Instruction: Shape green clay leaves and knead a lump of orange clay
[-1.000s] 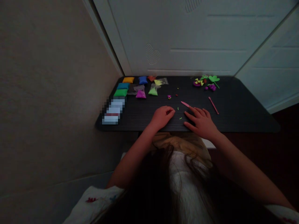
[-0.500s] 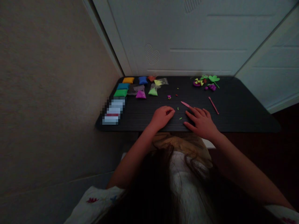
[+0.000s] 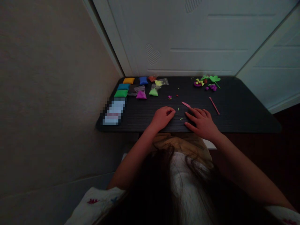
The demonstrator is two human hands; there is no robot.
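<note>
My left hand [image 3: 162, 117] rests on the black table [image 3: 246, 115] near its front edge, fingers curled loosely with nothing visible in them. My right hand [image 3: 201, 122] lies flat on the table, fingers stretched out and apart. A pink modelling knife [image 3: 186, 104] lies just beyond my right fingertips, not held. Small green clay crumbs [image 3: 181, 119] lie between the two hands. A tiny purple clay flower [image 3: 169, 97] sits a little farther back.
Coloured clay bags, orange [image 3: 128, 80], blue [image 3: 143, 80], teal [image 3: 123, 86], green [image 3: 121, 93], purple [image 3: 141, 94], stand at the back left. A blurred booklet [image 3: 113, 111] lies at the left edge. Finished clay shapes [image 3: 207, 82] and a pink stick [image 3: 214, 105] sit at right. White doors rise behind.
</note>
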